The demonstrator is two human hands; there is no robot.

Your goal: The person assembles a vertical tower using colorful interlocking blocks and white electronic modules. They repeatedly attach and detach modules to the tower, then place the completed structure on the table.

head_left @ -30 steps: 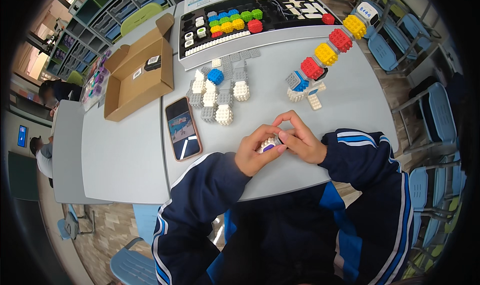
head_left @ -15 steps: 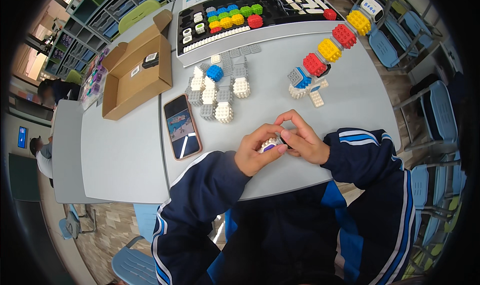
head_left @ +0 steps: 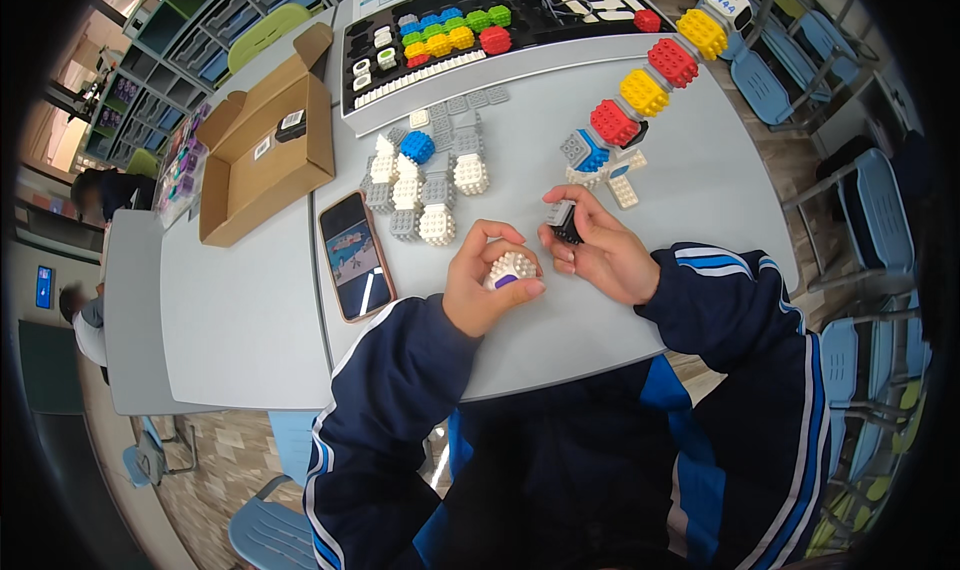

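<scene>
white studded block (head_left: 511, 268) sits between left hand (head_left: 484, 288) thumb and fingertips.

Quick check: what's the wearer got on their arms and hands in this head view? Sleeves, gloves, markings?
Both arms wear dark navy jacket sleeves with blue and white stripes running along them, gathered at the cuffs. The left sleeve and right sleeve match. The left hand and right hand are bare: no gloves, and no watch or rings visible.
</scene>
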